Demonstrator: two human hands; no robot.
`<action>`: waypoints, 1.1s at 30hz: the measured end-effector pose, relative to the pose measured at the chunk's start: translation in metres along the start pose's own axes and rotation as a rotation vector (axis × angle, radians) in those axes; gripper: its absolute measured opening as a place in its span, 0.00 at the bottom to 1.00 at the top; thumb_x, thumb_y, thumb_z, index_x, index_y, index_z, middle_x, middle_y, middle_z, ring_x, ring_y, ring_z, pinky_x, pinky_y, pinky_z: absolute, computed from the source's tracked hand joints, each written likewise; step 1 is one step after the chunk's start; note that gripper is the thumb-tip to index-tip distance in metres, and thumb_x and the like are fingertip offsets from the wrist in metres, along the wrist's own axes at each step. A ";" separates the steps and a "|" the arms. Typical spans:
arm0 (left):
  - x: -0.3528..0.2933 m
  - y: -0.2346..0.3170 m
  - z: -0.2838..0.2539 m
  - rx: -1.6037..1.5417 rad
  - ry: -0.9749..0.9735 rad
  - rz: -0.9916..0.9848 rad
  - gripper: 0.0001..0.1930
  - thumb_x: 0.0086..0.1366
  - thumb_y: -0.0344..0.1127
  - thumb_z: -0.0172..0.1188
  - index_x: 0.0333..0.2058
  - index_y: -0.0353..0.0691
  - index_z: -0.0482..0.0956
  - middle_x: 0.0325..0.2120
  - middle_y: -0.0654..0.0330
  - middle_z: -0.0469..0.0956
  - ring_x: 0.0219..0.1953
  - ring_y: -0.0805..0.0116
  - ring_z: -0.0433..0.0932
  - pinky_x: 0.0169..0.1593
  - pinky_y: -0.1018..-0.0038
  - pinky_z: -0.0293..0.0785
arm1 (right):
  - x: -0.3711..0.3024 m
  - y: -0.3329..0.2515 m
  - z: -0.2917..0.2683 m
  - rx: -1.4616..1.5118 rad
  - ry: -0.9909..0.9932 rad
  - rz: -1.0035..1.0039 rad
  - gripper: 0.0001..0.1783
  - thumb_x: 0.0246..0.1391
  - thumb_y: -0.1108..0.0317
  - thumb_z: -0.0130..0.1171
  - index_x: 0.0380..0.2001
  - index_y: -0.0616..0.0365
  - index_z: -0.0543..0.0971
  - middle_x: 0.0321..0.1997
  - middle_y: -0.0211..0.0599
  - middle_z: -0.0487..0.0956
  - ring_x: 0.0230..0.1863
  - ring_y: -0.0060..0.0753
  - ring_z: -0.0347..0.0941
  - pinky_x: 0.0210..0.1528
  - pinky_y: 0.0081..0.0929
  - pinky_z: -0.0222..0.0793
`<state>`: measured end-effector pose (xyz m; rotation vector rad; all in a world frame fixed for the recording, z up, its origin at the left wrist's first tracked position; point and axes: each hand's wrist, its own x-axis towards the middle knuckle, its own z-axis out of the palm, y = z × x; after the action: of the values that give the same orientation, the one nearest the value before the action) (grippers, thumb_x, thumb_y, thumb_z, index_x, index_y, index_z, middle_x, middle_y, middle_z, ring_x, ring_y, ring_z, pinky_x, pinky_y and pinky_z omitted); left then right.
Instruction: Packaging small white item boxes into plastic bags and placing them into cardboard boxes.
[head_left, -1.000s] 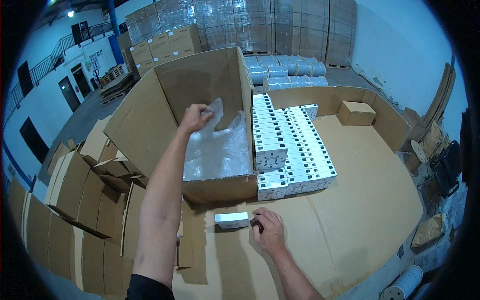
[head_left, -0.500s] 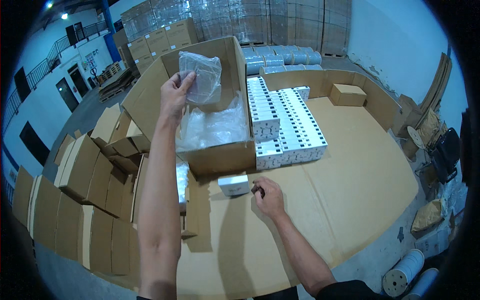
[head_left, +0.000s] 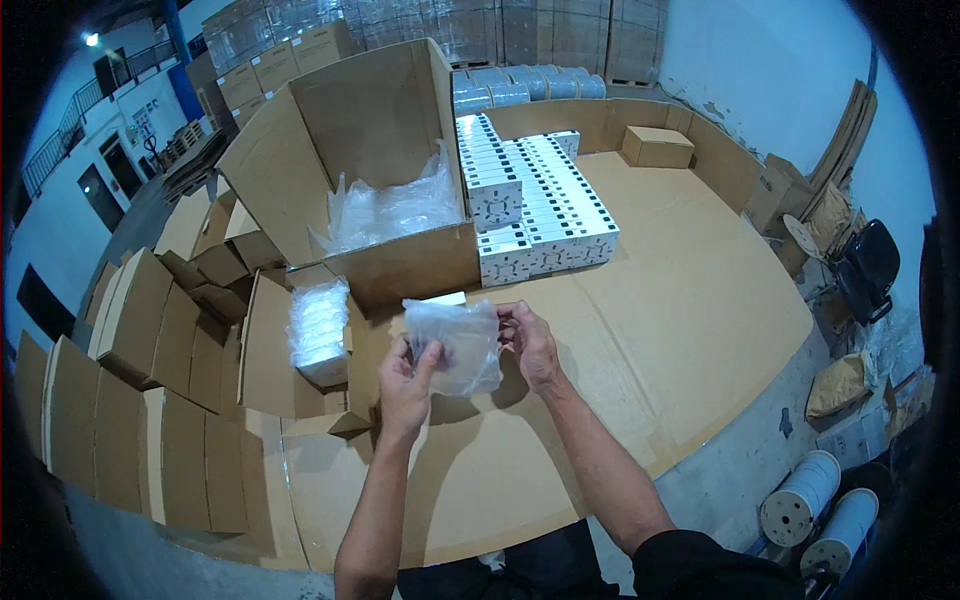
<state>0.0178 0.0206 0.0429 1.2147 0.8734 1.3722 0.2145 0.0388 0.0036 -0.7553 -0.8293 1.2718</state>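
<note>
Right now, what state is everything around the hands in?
Left hand: pinching clear bag
Right hand: at bag's right edge, grip unclear
Clear bag: flat, held up
Big carton: open, clear plastic inside
Small carton: open, wrapped boxes inside
White boxes: stacked in rows
Lone white box: mostly hidden behind bag
Brown box: looks closed

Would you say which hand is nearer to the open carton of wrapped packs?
Left. The left hand is just right of the carton; the right hand is farther right, beside the clear bag.

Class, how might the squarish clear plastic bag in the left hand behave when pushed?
The squarish clear plastic bag is probably floppy: its edges look wrinkled. Its see-through film suggests lightness. Its sheen hints at slipperiness.
</note>
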 end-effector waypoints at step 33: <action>0.001 -0.034 -0.019 0.211 0.174 0.006 0.09 0.75 0.37 0.55 0.40 0.37 0.76 0.28 0.67 0.76 0.27 0.82 0.71 0.31 0.82 0.70 | -0.009 0.018 0.031 -0.605 -0.075 -0.095 0.12 0.67 0.65 0.56 0.37 0.65 0.79 0.24 0.33 0.78 0.26 0.21 0.71 0.31 0.25 0.69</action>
<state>0.0070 0.0299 0.0062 1.2699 1.1617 1.4335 0.1783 0.0332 0.0030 -1.1327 -1.3219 0.9686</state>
